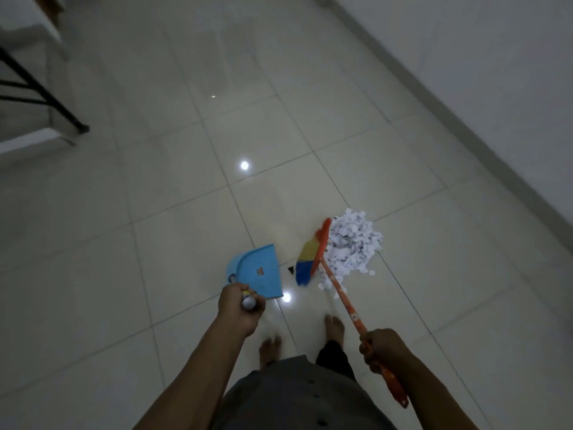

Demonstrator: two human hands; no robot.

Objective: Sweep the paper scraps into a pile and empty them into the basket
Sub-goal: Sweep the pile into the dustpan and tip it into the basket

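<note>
Glossy white floor tiles [186, 212] fill most of the shot, no basket in sight. Paper scraps [353, 246] are already heaped in one pile. Blue dustpan [260, 271] sits to its left, straight lip facing the pile, with the broom [310, 259] head between them, touching the scraps. Left hand [238, 305] is wrapped round the dustpan's handle. Right hand [384, 349], the one nearer the pile, grips the orange stick, which slants up-left.

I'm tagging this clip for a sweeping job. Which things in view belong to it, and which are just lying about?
In the job:
pile of paper scraps
broom, gripped by the right hand
blue dustpan, held by the left hand
The basket is not in view.

Just about:
black furniture leg
small dark speck beside the broom
</note>
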